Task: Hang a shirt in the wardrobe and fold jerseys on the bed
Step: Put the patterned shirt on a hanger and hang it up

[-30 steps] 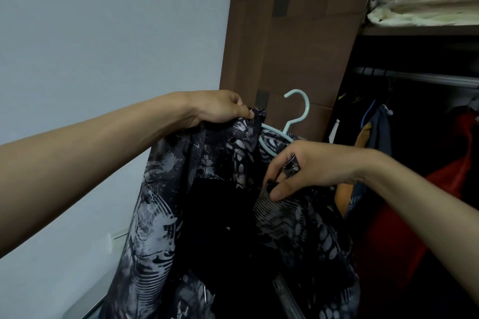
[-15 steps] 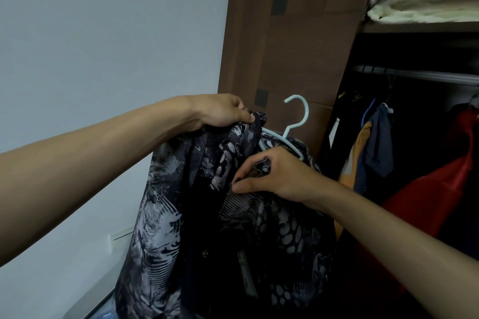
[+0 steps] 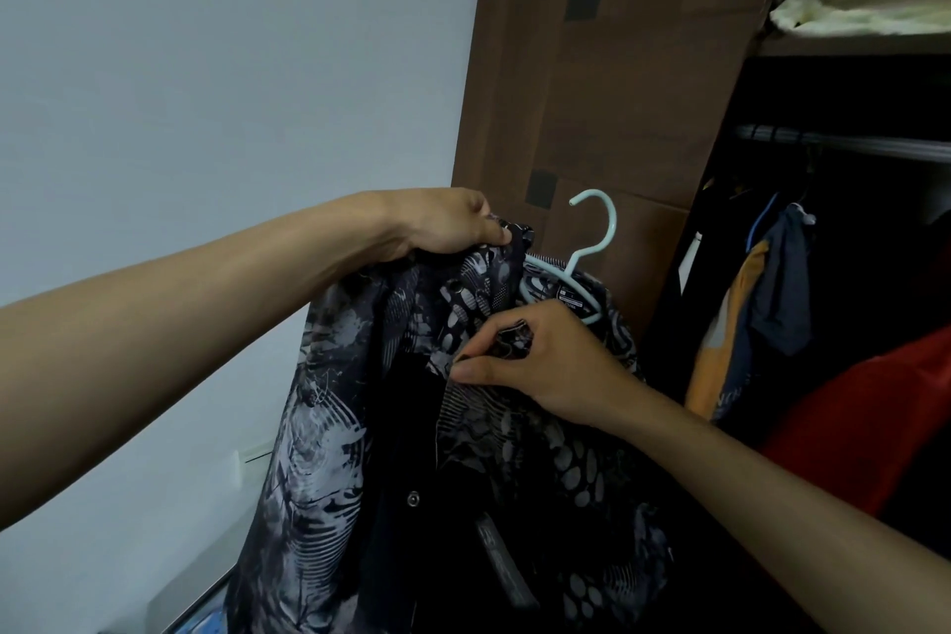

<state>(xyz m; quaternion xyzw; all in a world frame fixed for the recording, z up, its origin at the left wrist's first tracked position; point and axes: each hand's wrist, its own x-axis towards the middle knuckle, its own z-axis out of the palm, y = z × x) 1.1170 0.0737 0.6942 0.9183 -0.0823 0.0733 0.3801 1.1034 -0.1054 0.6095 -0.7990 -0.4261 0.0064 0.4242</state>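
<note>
Black-and-grey patterned fabric of the shirt [image 3: 329,453], draped on a pale blue hanger [image 3: 592,247] outside the wardrobe [image 3: 607,82], is gripped by the left hand [image 3: 442,224] for support while the right hand [image 3: 535,358] pinches its front placket, seemingly to button it.

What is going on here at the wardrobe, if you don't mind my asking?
A person is fitting a dark patterned shirt onto a pale blue hanger. The left hand grips the shirt's shoulder, and the right hand pinches fabric near the collar. The hanger is not yet on the wardrobe rail.
</note>
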